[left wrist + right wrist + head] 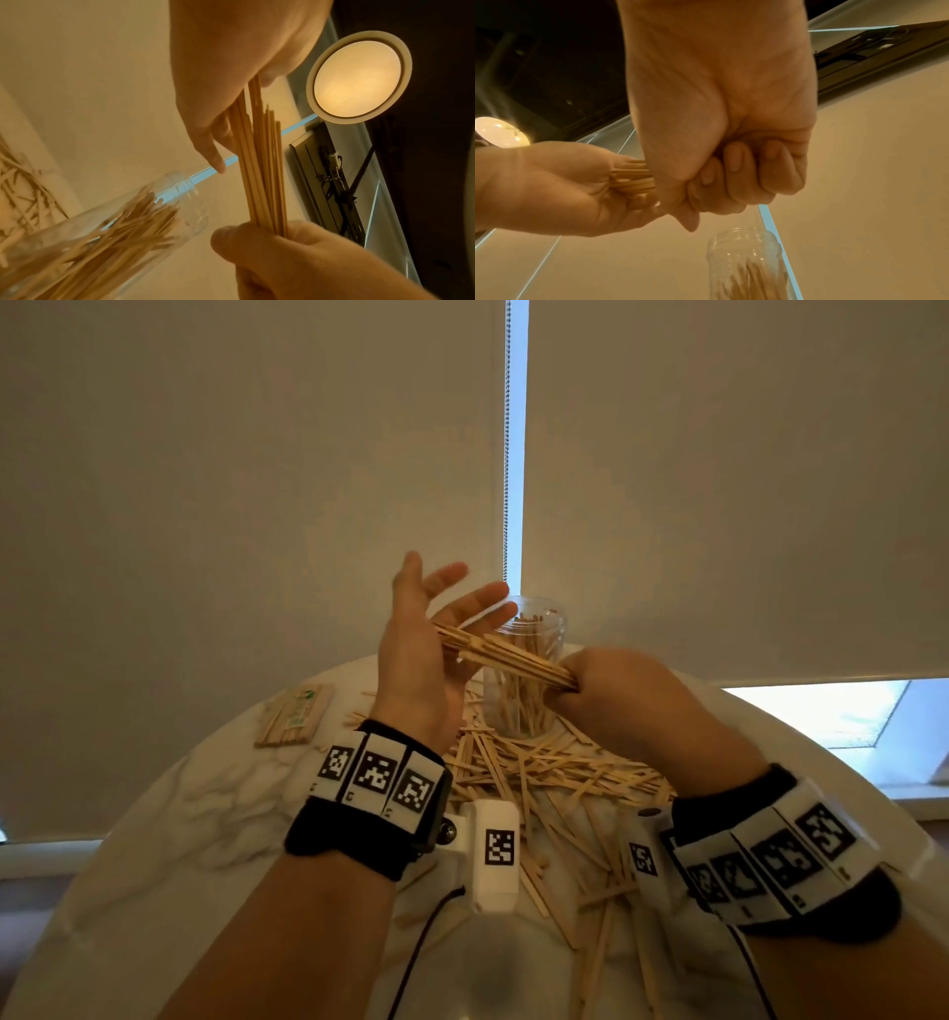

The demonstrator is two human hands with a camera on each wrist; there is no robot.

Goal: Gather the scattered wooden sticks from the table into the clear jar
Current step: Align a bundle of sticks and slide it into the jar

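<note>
My right hand grips a bundle of wooden sticks in its fist, held level in the air in front of the clear jar. The bundle's free ends press against the flat palm of my left hand, whose fingers are spread and straight. The jar stands upright at the table's far side, partly filled with sticks. In the left wrist view the bundle runs from the fist to the palm, with the jar beside it. The right wrist view shows the fist, stick ends on the palm, and the jar below.
A heap of loose sticks covers the round white marble table between my wrists and the jar. A wrapped pack of sticks lies at the far left. Closed blinds hang behind the table.
</note>
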